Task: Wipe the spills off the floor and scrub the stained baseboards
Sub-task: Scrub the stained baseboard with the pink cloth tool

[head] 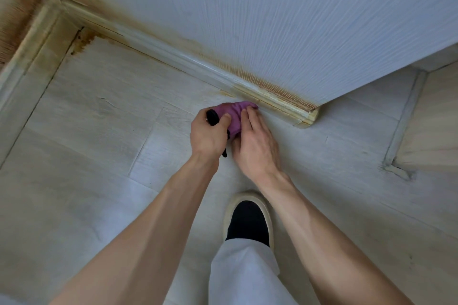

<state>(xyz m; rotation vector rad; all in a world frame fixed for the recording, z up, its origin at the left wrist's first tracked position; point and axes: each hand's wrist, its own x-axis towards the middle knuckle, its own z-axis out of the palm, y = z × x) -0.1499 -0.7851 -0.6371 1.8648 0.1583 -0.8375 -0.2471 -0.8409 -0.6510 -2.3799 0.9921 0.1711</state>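
Observation:
A purple cloth [234,114] lies bunched on the pale floor [99,131], right against the stained baseboard [277,99]. My right hand [255,141] rests on the cloth with its fingers laid over it. My left hand [210,132] grips a black object [212,116] in its fist, and its thumb touches the cloth's left side. The object's shape is mostly hidden by the fingers. Brown-yellow stains run along the baseboard and up the white wall [297,20], darkest in the far left corner [81,41].
My foot in a black shoe with a white sole [249,220] stands just behind my hands, with a white trouser leg below it. The wall ends at an outer corner [311,117]. A threshold strip [406,116] and a lighter floor lie to the right.

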